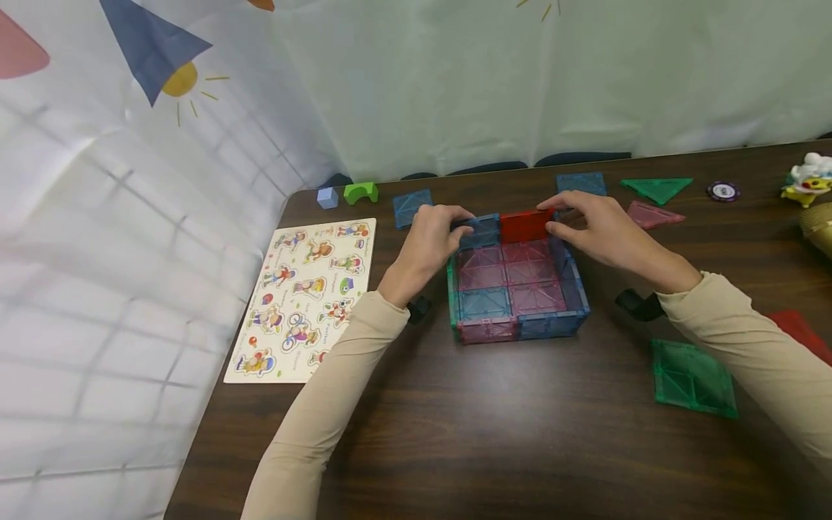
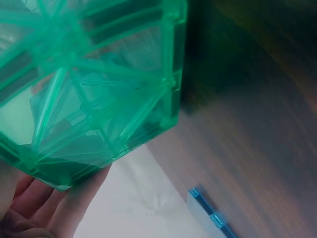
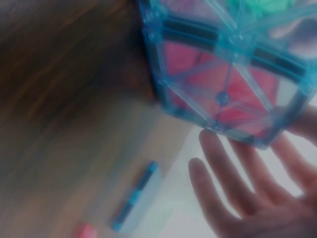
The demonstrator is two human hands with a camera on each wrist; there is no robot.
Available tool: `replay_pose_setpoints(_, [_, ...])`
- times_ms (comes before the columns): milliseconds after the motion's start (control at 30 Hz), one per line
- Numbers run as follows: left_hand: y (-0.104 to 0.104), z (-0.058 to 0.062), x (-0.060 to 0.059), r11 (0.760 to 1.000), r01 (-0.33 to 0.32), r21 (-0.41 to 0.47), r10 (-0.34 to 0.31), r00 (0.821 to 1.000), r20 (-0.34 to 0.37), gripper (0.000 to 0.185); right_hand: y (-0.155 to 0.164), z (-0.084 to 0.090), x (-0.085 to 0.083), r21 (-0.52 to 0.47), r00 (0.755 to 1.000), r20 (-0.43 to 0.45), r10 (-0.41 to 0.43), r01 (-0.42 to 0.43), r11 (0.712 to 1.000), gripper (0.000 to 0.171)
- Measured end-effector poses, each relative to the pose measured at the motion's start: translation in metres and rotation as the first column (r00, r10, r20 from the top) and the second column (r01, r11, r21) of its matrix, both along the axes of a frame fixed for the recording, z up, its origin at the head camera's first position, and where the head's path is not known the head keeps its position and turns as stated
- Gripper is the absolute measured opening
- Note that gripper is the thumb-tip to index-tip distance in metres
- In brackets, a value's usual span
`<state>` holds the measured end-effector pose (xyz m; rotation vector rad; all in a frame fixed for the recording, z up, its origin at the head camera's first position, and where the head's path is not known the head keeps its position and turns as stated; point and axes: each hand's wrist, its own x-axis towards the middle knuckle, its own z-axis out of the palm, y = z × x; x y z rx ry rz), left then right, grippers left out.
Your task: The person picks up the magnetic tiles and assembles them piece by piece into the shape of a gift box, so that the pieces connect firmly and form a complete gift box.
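An open-topped square box of translucent magnetic tiles [image 1: 552, 325] stands on the table, its floor pink and blue. My left hand [image 1: 429, 242] is at the back left corner, thumb and forefinger pinching the blue back-wall tile [image 1: 484, 232]. My right hand [image 1: 601, 227] holds the red back-wall tile [image 1: 523, 227] by its right end at the back right corner, thumb on the inner side. In the left wrist view, fingers [image 2: 74, 203] show beyond the green side wall [image 2: 99, 74]. The right wrist view has fingers [image 3: 218, 153] spread beside the blue side wall [image 3: 228, 44].
Behind the box lie blue tiles [image 1: 412, 207] [image 1: 581, 183], a green triangle [image 1: 656, 189], a pink triangle [image 1: 653, 215] and a poker chip [image 1: 723, 191]. A picture puzzle board [image 1: 312, 263] lies left, near toy blocks [image 1: 360, 192]. Green tiles [image 1: 692, 377] sit front right.
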<state>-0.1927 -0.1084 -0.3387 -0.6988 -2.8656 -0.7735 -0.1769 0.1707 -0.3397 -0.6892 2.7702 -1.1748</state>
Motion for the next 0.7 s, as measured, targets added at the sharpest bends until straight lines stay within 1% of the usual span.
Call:
replay_pose_setpoints(200, [0.002, -0.002, -0.001, 1.000, 0.003, 0.003, -0.003, 1.000, -0.029, 0.020, 0.000, 0.000, 0.001, -0.003, 1.000, -0.004, -0.003, 0.003, 1.000, 0.033])
replay_pose_setpoints(300, [0.003, -0.001, -0.002, 1.000, 0.002, -0.005, -0.002, 1.000, -0.017, 0.019, 0.000, -0.001, 0.001, -0.007, 1.000, -0.005, -0.001, 0.001, 1.000, 0.033])
replay_pose_setpoints(400, [0.004, 0.002, -0.002, 0.999, -0.011, -0.030, 0.012, 1.000, 0.021, 0.018, 0.000, 0.000, 0.001, -0.008, 1.000, -0.007, 0.002, -0.002, 1.000, 0.033])
replay_pose_setpoints(500, [0.006, 0.007, -0.003, 0.998, -0.028, -0.058, 0.033, 0.997, 0.076, 0.019, 0.000, 0.000, 0.000, 0.000, 1.000, -0.016, 0.003, -0.003, 1.000, 0.032])
replay_pose_setpoints(600, [0.008, 0.009, -0.004, 0.995, -0.033, -0.090, 0.045, 0.990, 0.136, 0.022, -0.001, 0.001, 0.001, 0.021, 1.000, -0.029, -0.002, 0.002, 1.000, 0.033])
replay_pose_setpoints(700, [0.009, 0.010, -0.003, 0.994, -0.026, -0.111, 0.047, 0.980, 0.193, 0.026, -0.003, 0.002, 0.000, 0.064, 0.999, -0.039, -0.002, 0.005, 0.998, 0.036])
